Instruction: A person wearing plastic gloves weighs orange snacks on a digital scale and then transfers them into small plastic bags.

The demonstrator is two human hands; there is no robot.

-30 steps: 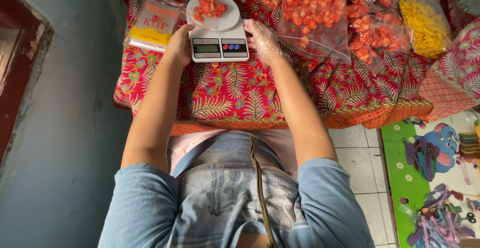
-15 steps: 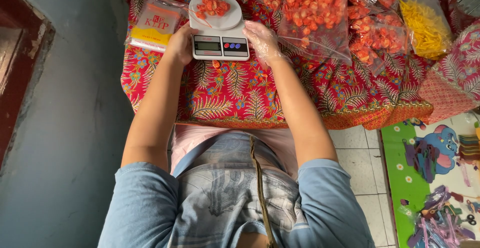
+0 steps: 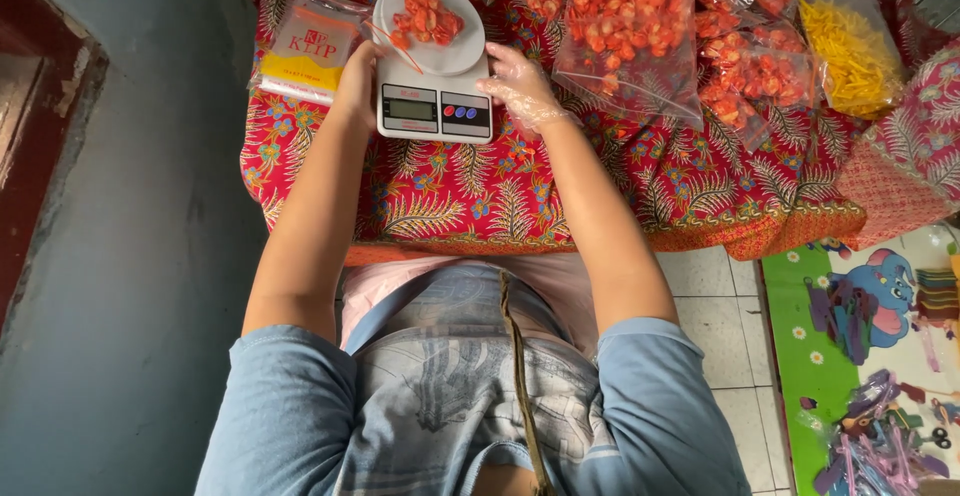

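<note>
A white digital kitchen scale [image 3: 432, 106] with a round pan is held between both hands above the red patterned cloth [image 3: 470, 191]. A small clear bag of orange-red snacks [image 3: 425, 16] lies on the pan. My left hand [image 3: 357, 81] grips the scale's left side. My right hand [image 3: 520, 86], in a thin clear plastic glove, grips its right side. The scale's near edge looks raised off the cloth.
A packet of plastic bags [image 3: 312, 46] lies left of the scale. Large clear bags of orange snacks [image 3: 630, 26] and one of yellow sticks [image 3: 850, 51] fill the right. A grey wall is at left, a colourful play mat [image 3: 870, 356] on the tiled floor at right.
Both hands have drawn the scale slightly toward me and lifted or tilted it; before, it rested flat on the cloth with the hands at its sides.
</note>
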